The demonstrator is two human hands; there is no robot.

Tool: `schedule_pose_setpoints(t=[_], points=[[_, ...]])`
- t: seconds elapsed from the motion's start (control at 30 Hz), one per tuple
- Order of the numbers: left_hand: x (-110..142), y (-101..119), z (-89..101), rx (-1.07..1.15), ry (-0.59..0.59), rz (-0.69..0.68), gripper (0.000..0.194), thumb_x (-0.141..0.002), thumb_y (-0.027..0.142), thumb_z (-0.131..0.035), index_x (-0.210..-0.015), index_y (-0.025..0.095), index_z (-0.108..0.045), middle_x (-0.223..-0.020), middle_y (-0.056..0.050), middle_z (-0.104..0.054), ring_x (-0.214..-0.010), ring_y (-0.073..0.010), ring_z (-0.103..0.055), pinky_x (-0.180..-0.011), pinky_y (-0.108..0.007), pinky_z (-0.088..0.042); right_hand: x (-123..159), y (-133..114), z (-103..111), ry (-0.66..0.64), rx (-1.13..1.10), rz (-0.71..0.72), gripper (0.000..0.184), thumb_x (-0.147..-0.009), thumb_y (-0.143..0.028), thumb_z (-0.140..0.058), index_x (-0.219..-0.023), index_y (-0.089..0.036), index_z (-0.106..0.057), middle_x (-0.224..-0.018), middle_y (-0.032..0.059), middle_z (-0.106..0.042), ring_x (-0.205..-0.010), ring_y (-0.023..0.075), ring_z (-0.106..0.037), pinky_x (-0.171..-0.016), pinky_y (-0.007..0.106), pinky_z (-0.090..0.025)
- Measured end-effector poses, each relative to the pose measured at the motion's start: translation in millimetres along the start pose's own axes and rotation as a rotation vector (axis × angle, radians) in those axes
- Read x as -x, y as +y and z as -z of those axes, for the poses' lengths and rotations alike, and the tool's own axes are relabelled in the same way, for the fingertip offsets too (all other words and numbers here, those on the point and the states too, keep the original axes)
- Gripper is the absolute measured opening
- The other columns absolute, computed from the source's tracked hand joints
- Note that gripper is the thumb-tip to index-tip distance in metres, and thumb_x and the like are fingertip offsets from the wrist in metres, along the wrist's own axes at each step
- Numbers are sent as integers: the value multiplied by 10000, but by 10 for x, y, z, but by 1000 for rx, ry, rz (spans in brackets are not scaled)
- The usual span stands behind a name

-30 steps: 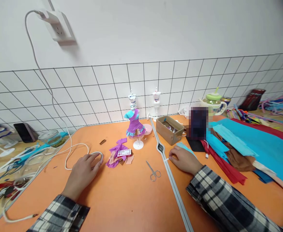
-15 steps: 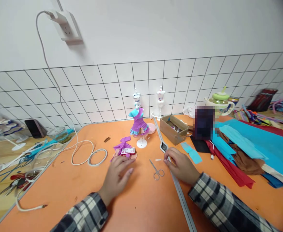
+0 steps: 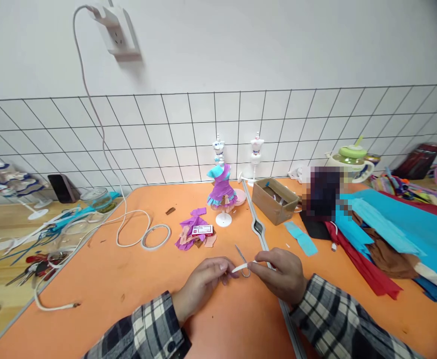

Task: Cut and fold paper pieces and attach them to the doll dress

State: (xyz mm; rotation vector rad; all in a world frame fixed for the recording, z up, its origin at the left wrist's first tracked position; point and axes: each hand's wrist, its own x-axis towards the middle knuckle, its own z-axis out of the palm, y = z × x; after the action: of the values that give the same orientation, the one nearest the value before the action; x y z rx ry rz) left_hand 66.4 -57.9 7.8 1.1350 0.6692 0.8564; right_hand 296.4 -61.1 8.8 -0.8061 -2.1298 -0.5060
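My right hand (image 3: 280, 274) pinches a short white strip (image 3: 242, 268) between thumb and fingers. My left hand (image 3: 209, 281) is at the strip's other end, its fingers curled, thumb and fingertips close together; whether they grip the strip is hard to see. Under and behind the strip lie small scissors (image 3: 240, 253), their handles partly covered. Beyond them a small dress form in a purple and turquoise dress (image 3: 221, 189) stands upright. Left of it are purple and peach fabric scraps (image 3: 186, 234) with a small white and red box (image 3: 202, 230) on top. A white tape ring (image 3: 156, 237) lies flat farther left.
A long grey strap-like strip (image 3: 258, 228) runs along the orange table (image 3: 147, 284), passing under my right hand. A cardboard box (image 3: 274, 202), turquoise piece (image 3: 301, 238) and coloured fabrics (image 3: 393, 224) are on the right. A white cable (image 3: 134, 213) and pliers (image 3: 39, 269) lie left.
My left hand let go of the tape ring and moved right, toward my right hand. My right hand came nearer with the white strip, now lifted over the scissors. The view shifted slightly left.
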Motion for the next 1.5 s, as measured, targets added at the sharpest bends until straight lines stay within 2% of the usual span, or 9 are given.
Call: schedule_pose_setpoints(t=[0.23,0.37,0.47,0.6,0.73,0.9,1.07,1.33,1.5], points=[[-2,82,-11,-228,-1,-10,229,-794,376,-693,-718,159,-686,-731,-16,-615,-723,-153,-518,-728,-266,-385,26,-17,-101,-71,-107,-68,235,-892,-135,-525,-932,-311,-675,-862,-9,-718,-613,115,-576,-579,262,-386],[-38,27,12,-294,136,-61,252,-807,402,-672,-728,164,-695,-761,-38,-644,-768,-179,-557,-774,-285,-417,36,-42,-208,-50,-354,-379,366,-881,-201,-567,-1234,-273,-499,-1102,68,-644,-557,96,-521,-563,262,-457],[-59,1,27,-350,246,-67,252,-808,412,-668,-778,169,-728,-821,-58,-680,-813,-200,-583,-818,-308,-429,24,-63,-245,15,-444,-517,381,-870,-218,-578,-1224,-247,-440,-1071,75,-623,-500,93,-448,-512,268,-459],[-51,-12,29,-384,284,-87,255,-821,420,-663,-822,178,-744,-876,-68,-697,-848,-205,-593,-831,-314,-431,3,-63,-216,34,-391,-414,172,-880,-201,-574,-1035,-246,-517,-902,50,-635,-710,160,-605,-601,285,-502],[-14,-34,8,-241,146,-103,427,-863,534,-565,-926,155,-751,-912,-106,-683,-805,-200,-571,-721,-305,-441,0,-45,-179,-58,-260,-253,227,-894,-131,-523,-1077,-251,-584,-965,66,-661,-888,177,-644,-736,295,-521],[-7,-55,12,-65,85,-18,360,-824,488,-633,-845,136,-705,-760,-66,-630,-665,-149,-527,-619,-260,-409,16,-45,-163,-162,-159,-133,309,-868,-119,-530,-1111,-270,-646,-1036,69,-682,-855,171,-641,-751,290,-514],[-16,-12,52,-289,205,-91,281,-805,423,-673,-712,159,-646,-676,-20,-601,-654,-143,-515,-650,-255,-400,18,-38,-162,-162,-170,-135,325,-877,-136,-521,-1122,-292,-666,-1035,66,-685,-751,149,-630,-676,274,-504],[42,72,-7,-676,248,-315,254,-874,380,-594,-741,181,-681,-728,-61,-648,-695,-177,-584,-686,-292,-441,1,-73,-179,-115,-660,-372,315,-891,-114,-477,-1114,-267,-640,-1015,50,-702,-816,145,-668,-647,246,-531],[39,84,-9,-754,222,-329,258,-882,372,-579,-737,189,-689,-733,-79,-662,-715,-194,-606,-695,-309,-460,-2,-15,-171,-48,-883,-792,264,-887,-235,-531,-1147,-227,-573,-1018,70,-705,-530,89,-553,-524,239,-491]])
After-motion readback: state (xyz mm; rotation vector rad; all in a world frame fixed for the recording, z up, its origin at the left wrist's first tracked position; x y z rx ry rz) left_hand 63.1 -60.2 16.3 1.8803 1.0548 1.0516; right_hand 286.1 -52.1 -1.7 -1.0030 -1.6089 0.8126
